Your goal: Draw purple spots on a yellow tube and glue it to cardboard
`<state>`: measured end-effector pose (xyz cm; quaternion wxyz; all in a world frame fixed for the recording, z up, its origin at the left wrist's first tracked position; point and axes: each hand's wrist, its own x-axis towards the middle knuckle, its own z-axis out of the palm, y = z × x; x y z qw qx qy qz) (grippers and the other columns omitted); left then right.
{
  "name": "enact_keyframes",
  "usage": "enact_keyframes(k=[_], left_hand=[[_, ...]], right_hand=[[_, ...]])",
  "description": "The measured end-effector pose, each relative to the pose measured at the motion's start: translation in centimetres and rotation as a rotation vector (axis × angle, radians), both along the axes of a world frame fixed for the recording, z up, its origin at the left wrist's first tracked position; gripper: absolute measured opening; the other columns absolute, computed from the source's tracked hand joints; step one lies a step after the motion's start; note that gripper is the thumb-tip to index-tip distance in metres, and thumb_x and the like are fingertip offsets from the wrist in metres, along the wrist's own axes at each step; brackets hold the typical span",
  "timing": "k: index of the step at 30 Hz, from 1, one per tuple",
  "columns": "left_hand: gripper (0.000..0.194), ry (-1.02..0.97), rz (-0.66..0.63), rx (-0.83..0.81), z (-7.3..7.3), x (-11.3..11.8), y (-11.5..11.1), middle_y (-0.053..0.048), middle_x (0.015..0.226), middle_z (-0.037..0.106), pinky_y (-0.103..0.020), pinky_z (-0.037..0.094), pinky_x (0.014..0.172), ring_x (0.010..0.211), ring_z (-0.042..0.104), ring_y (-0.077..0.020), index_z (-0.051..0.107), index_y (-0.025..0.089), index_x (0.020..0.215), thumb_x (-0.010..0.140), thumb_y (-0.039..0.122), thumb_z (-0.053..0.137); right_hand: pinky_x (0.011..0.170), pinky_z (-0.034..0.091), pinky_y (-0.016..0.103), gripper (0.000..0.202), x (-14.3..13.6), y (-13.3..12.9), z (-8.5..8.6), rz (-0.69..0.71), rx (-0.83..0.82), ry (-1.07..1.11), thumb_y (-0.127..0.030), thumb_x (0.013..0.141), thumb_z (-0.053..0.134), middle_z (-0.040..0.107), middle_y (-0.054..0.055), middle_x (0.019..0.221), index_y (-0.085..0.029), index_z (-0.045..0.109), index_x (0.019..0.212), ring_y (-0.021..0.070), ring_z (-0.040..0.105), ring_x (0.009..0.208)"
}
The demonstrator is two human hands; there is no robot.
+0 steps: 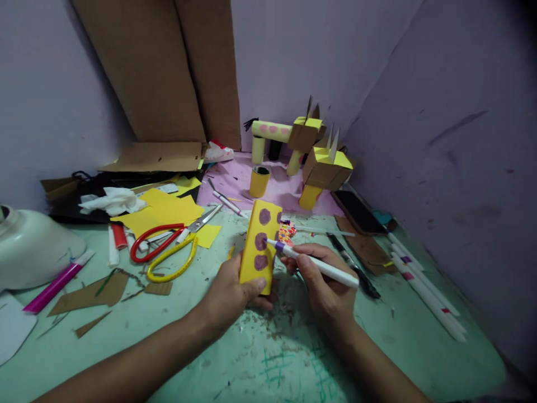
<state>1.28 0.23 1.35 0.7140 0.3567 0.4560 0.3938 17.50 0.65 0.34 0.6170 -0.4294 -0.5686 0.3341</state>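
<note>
My left hand (235, 282) is closed round the lower end of a yellow paper-covered tube (250, 246), tilted up off the table. Purple spots run down its front, and more show along its right edge. In my right hand (329, 282) is a white marker (327, 270) with a purple band, gripped like a pen. The marker's tip meets the middle spot, or is very close to it. Behind the tube stand a short yellow cylinder (259, 182) and two cardboard animal figures, one a pale yellow spotted body (272, 130), the other a box-shaped head (327, 169) on a yellow neck.
Scissors (172, 249) with red and yellow handles lie at left beside yellow paper (168, 210) and cardboard scraps (90, 294). A magenta marker (59, 282) rests near a white container (37, 246). At right are a black phone (358, 212), a black cutter-like tool (354, 266) and several white markers (423, 285).
</note>
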Motion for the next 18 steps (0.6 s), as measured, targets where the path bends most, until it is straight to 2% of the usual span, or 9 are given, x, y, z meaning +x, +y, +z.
enact_keyframes(k=[3,8,13,18], left_hand=[[0.050,0.008,0.007,-0.001,0.02,0.01,-0.03,-0.006,0.083,0.063,-0.032,0.055,0.057,0.067,0.064,-0.0201,0.054,0.014,0.110,0.065,0.025,0.074],[0.048,0.003,-0.007,0.002,-0.05,0.01,-0.01,-0.006,0.086,0.063,-0.031,0.055,0.057,0.067,0.064,-0.0189,0.054,0.014,0.109,0.066,0.025,0.073],[0.047,0.025,-0.011,0.020,0.00,-0.01,-0.04,-0.006,0.083,0.063,-0.031,0.056,0.057,0.069,0.064,-0.0200,0.054,0.014,0.108,0.066,0.025,0.073],[0.050,0.037,-0.021,0.038,-0.04,-0.03,-0.07,-0.007,0.088,0.063,-0.032,0.056,0.058,0.071,0.064,-0.0203,0.054,0.014,0.111,0.067,0.027,0.073]], right_hand=[[0.060,0.053,0.031,0.010,0.08,0.03,-0.06,-0.003,0.013,-0.047,-0.023,0.083,0.065,0.073,0.003,0.077,-0.022,0.072,0.089,0.0177,0.066,0.065],[0.057,0.051,0.028,0.008,0.09,-0.10,-0.06,0.040,-0.014,0.013,-0.022,0.084,0.064,0.070,0.000,0.068,-0.022,0.072,0.086,0.0160,0.065,0.061],[0.066,0.054,0.032,0.011,0.01,0.11,-0.12,0.009,0.029,-0.036,-0.022,0.084,0.065,0.073,0.004,0.081,-0.023,0.072,0.093,0.0189,0.069,0.072],[0.066,0.056,0.033,0.010,-0.09,0.12,-0.18,0.001,0.020,-0.057,-0.022,0.083,0.067,0.074,0.004,0.083,-0.023,0.073,0.091,0.0194,0.070,0.071]])
